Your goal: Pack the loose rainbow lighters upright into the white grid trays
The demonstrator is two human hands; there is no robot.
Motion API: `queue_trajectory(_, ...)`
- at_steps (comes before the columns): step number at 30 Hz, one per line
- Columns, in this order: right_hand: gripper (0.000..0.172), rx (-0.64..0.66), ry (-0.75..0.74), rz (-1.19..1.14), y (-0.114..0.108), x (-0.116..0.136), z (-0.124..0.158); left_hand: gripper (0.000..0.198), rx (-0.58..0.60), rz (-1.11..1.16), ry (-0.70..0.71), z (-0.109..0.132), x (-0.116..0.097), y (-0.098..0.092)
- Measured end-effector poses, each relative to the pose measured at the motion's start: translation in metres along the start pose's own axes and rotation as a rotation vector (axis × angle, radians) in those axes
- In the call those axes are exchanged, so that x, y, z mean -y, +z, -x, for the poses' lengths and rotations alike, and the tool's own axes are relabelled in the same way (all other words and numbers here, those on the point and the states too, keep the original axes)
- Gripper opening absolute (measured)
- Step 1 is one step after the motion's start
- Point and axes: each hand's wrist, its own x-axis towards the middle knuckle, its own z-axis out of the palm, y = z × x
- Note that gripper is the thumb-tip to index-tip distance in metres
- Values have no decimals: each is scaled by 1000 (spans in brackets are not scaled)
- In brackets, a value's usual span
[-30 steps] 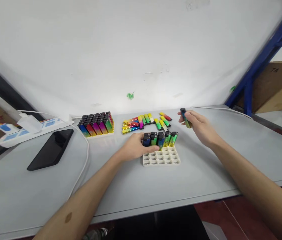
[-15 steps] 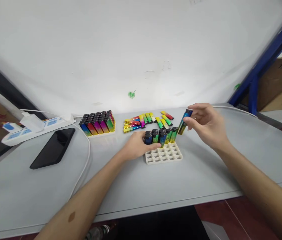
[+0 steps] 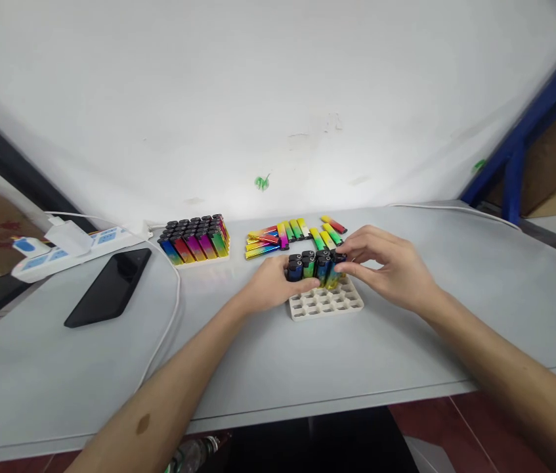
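A white tray with rows of slots (image 3: 327, 305) sits on the table before me. Lighters with black tops (image 3: 309, 266) stand upright in its rear rows. My left hand (image 3: 272, 284) is closed about the left end of these lighters, its thumb across their front and its other fingers hidden behind. My right hand (image 3: 381, 266) pinches a blue-and-yellow lighter (image 3: 333, 274) between thumb and fingers. That lighter is upright at the tray, beside the others; its lower end is partly hidden, so I cannot tell how deep it sits.
Loose colourful lighters (image 3: 264, 243) lie behind the tray. A full block of lighters (image 3: 193, 244) stands at the back left. Further left are a black phone (image 3: 109, 288), a white power strip (image 3: 68, 255) and a white cable (image 3: 175, 309). A white wall (image 3: 278, 98) rises behind.
My right hand has moved left with the blue-and-yellow lighter, from the air right of the tray to the row of standing lighters. My left hand has stayed at the tray.
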Motion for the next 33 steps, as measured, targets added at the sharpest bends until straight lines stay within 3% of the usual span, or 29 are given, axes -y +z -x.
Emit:
queue_trajectory(13, 13, -8, -40, 161, -2, 0, 0, 37, 32, 28, 19, -1, 5, 0)
queue_trajectory(17, 18, -141, 25, 205, -6, 1, -1, 42, 36, 42, 25, 0, 5, 0)
queue_trajectory(21, 24, -262, 202, 309, -9, -22, -3, 44, 33, 45, 52, 0, 3, 0)
queue_trajectory(24, 22, -126, 332, 433, -6, -50, 0, 44, 16, 30, 39, 0, 2, 0)
queue_trajectory(27, 35, 73, 420, 572, 2, -74, 1, 43, 11, 5, 7, 0, 3, -1)
queue_trajectory(33, 58, 277, 422, 780, 13, -83, -7, 43, -2, -17, 23, -1, 4, 0)
